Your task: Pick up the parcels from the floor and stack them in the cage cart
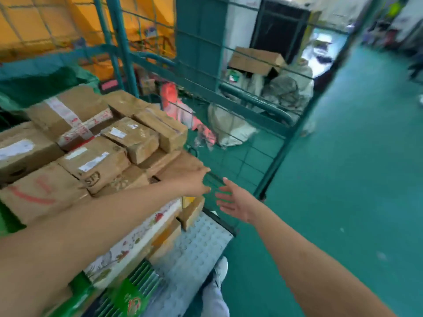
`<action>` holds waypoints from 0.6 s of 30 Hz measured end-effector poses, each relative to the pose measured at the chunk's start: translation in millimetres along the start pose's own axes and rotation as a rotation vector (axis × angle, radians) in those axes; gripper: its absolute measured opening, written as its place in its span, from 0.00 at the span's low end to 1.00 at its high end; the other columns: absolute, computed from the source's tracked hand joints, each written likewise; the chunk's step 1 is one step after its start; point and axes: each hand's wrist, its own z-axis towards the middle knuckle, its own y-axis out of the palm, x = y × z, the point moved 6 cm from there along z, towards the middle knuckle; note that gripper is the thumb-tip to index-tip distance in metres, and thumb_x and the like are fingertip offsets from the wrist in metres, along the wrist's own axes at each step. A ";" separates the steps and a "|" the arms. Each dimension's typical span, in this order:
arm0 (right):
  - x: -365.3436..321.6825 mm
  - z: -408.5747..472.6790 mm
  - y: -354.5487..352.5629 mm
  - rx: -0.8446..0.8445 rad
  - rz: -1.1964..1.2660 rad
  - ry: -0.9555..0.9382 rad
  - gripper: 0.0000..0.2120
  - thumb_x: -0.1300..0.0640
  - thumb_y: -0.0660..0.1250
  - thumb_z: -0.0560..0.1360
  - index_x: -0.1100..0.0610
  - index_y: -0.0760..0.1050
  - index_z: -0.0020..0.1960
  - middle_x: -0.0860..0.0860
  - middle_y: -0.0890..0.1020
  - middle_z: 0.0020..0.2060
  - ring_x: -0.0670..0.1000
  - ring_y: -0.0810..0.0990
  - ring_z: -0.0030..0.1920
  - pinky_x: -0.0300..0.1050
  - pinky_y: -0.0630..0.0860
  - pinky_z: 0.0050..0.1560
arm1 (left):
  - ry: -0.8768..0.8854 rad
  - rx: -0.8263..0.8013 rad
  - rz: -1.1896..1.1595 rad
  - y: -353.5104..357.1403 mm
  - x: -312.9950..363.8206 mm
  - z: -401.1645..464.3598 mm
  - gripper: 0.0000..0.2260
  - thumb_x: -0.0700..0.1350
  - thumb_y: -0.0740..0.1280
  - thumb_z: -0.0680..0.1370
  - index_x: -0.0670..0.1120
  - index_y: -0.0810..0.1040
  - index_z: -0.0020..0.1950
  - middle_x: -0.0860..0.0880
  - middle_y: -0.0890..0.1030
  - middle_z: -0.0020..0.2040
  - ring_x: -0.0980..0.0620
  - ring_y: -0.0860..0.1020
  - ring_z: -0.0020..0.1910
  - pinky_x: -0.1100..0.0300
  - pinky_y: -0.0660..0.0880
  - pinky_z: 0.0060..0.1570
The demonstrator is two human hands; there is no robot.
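Note:
Several brown cardboard parcels (91,143) are stacked in the teal wire cage cart (251,99) at the left. My left hand (195,180) reaches across the stack, fingers straight, resting on the edge of a brown parcel (180,165) at the stack's right side. My right hand (233,200) hovers just right of it with fingers spread, holding nothing. Lower in the stack lie a white fruit-printed box (137,236) and a green printed carton (130,296).
The cart's dimpled metal floor plate (196,245) shows at the bottom, with my white shoe (220,269) beside it. Beyond the mesh lie white sacks (229,126) and an open carton (256,59). Green floor (354,156) spreads to the right.

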 end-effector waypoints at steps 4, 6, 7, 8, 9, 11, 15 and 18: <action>44.3 -44.2 -55.8 0.113 0.111 -0.019 0.23 0.37 0.63 0.82 0.56 0.75 0.64 0.55 0.82 0.59 0.56 0.81 0.55 0.52 0.76 0.64 | 0.128 -0.035 0.006 22.2 87.4 -35.0 0.35 0.58 0.68 0.80 0.52 0.57 0.83 0.47 0.56 0.83 0.43 0.65 0.77 0.48 0.67 0.73; 66.7 -71.0 -87.7 0.174 0.166 -0.028 0.24 0.36 0.63 0.81 0.56 0.76 0.63 0.55 0.83 0.58 0.56 0.81 0.54 0.52 0.77 0.62 | 0.175 -0.053 0.027 35.9 128.6 -43.0 0.35 0.56 0.69 0.80 0.50 0.57 0.83 0.45 0.56 0.83 0.42 0.63 0.79 0.50 0.64 0.75; 78.5 -86.0 -104.0 0.201 0.192 -0.035 0.24 0.36 0.64 0.81 0.55 0.76 0.63 0.55 0.83 0.59 0.56 0.82 0.55 0.51 0.77 0.61 | 0.206 -0.062 0.031 45.5 149.3 -45.6 0.35 0.55 0.69 0.80 0.49 0.58 0.83 0.44 0.57 0.82 0.42 0.63 0.78 0.51 0.64 0.75; 90.3 -101.2 -119.5 0.227 0.218 -0.038 0.24 0.36 0.63 0.81 0.55 0.76 0.63 0.55 0.83 0.59 0.56 0.82 0.56 0.51 0.78 0.61 | 0.233 -0.078 0.033 55.7 169.2 -47.9 0.35 0.55 0.69 0.80 0.49 0.58 0.83 0.43 0.58 0.82 0.42 0.64 0.78 0.51 0.64 0.75; 101.5 -115.4 -133.8 0.254 0.241 -0.042 0.24 0.36 0.63 0.81 0.55 0.76 0.63 0.55 0.82 0.60 0.56 0.82 0.58 0.51 0.78 0.60 | 0.265 -0.094 0.044 65.4 188.1 -50.5 0.35 0.55 0.69 0.80 0.48 0.59 0.82 0.43 0.59 0.82 0.42 0.64 0.78 0.51 0.64 0.75; 126.6 -144.4 -164.5 0.318 0.305 -0.046 0.24 0.36 0.63 0.81 0.55 0.76 0.63 0.55 0.82 0.60 0.56 0.82 0.60 0.51 0.78 0.61 | 0.330 -0.133 0.073 88.4 229.3 -57.0 0.35 0.54 0.69 0.80 0.48 0.59 0.82 0.43 0.59 0.82 0.42 0.64 0.78 0.51 0.63 0.75; 190.9 -201.3 -221.4 0.433 0.428 -0.039 0.25 0.35 0.64 0.80 0.55 0.76 0.64 0.55 0.82 0.60 0.56 0.82 0.60 0.50 0.79 0.60 | 0.452 -0.209 0.159 139.4 313.1 -81.7 0.35 0.54 0.69 0.80 0.48 0.58 0.83 0.43 0.58 0.82 0.42 0.63 0.79 0.51 0.63 0.76; 250.9 -251.3 -262.6 0.511 0.533 -0.034 0.26 0.36 0.64 0.80 0.55 0.76 0.65 0.55 0.83 0.60 0.56 0.82 0.61 0.52 0.78 0.64 | 0.523 -0.287 0.230 187.7 375.4 -105.4 0.35 0.54 0.68 0.80 0.49 0.57 0.83 0.44 0.56 0.83 0.42 0.64 0.78 0.50 0.66 0.74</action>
